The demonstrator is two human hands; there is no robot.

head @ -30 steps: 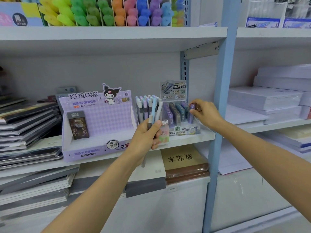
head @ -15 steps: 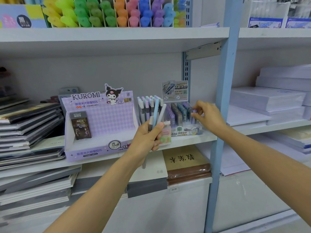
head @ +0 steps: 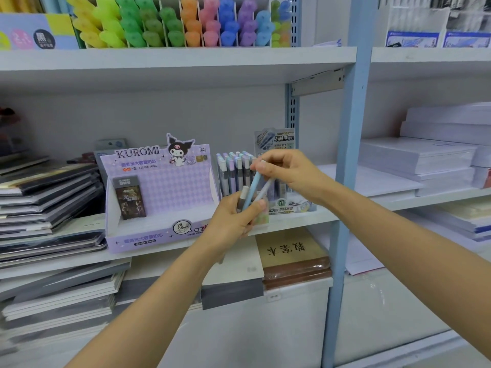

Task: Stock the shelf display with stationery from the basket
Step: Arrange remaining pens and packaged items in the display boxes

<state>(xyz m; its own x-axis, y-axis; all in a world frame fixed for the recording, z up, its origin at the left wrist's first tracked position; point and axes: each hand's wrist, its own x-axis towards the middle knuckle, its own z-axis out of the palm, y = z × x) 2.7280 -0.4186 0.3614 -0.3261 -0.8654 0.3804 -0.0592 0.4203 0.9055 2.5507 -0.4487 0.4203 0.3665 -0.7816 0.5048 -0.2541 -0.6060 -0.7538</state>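
Observation:
My left hand grips a small bunch of pens, light blue, white and grey, held upright in front of the middle shelf. My right hand has come over to them and pinches the top of the light blue pen. Behind the hands stands a display box packed with upright pastel pens, and to its right a clear display with a printed header card. The basket is out of view.
A purple KUROMI lead-refill display stands left of the pens. Dark notebooks are stacked at far left, white paper reams at right. A blue upright post divides the shelving. Coloured highlighters fill the top shelf.
My right hand left the clear display on the right and moved left to the pens in my left hand, taking hold of the light blue one. The left hand stayed almost still.

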